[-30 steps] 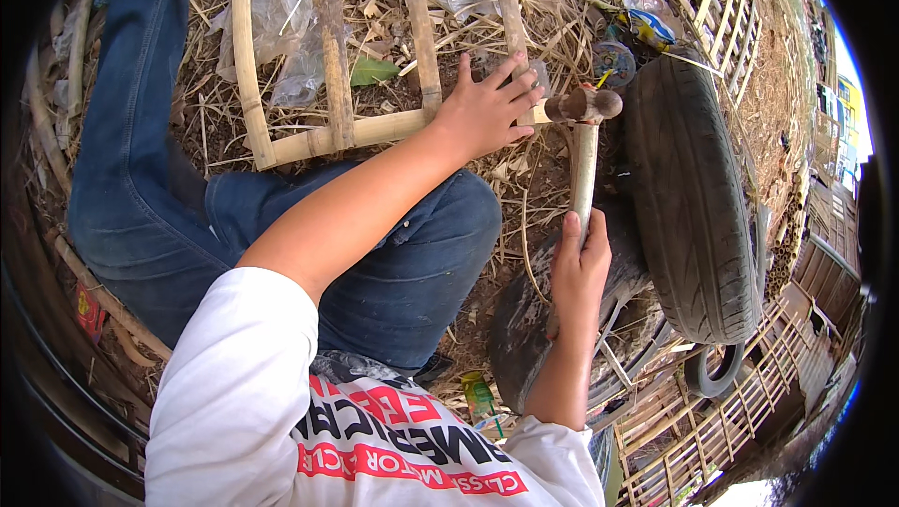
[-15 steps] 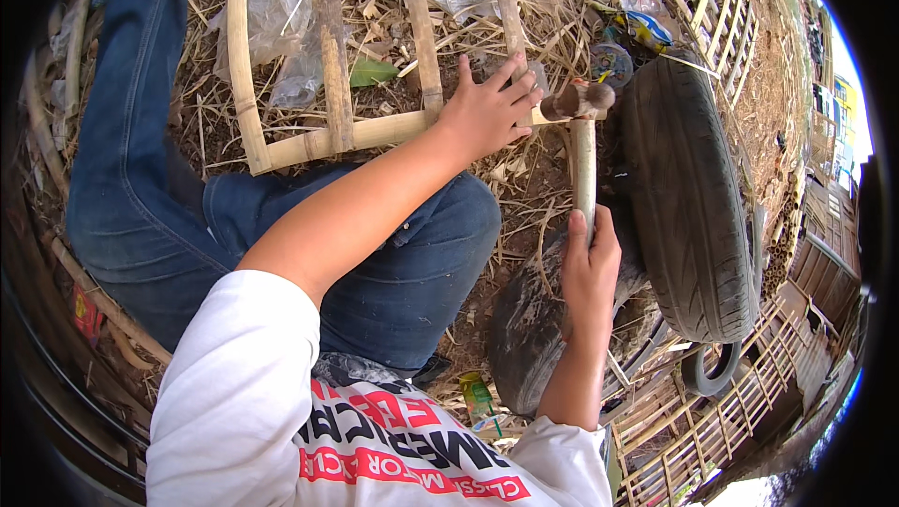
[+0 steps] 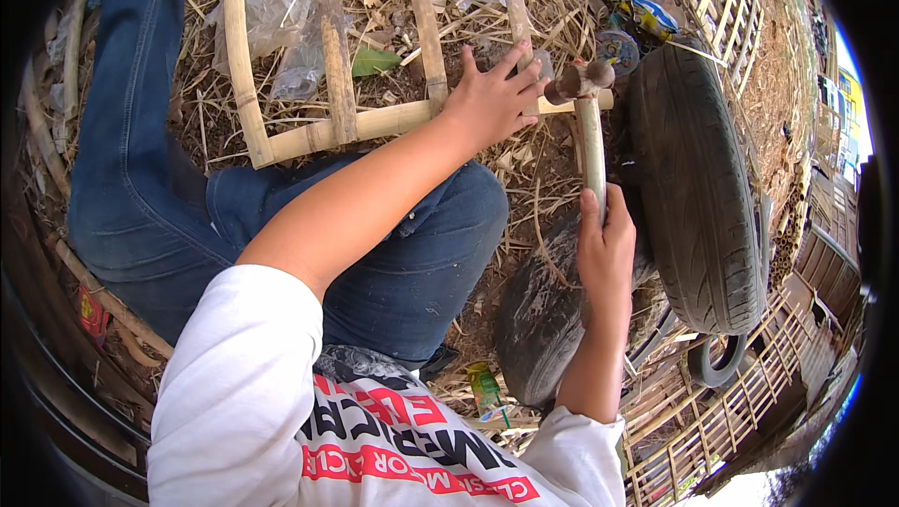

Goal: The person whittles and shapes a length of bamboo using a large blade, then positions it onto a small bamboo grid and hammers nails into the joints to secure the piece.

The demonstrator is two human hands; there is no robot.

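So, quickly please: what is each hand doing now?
Left hand: open, pressing flat on the bamboo frame.
Right hand: closed on the hammer handle.

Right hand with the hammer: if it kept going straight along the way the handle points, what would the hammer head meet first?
Probably the bamboo crossbar end beside the left hand; the hammer head already looks on it, though depth is unclear.

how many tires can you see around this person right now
2: a tire standing upright right of the hammer, and a darker one lying under the right hand. Others may be hidden.
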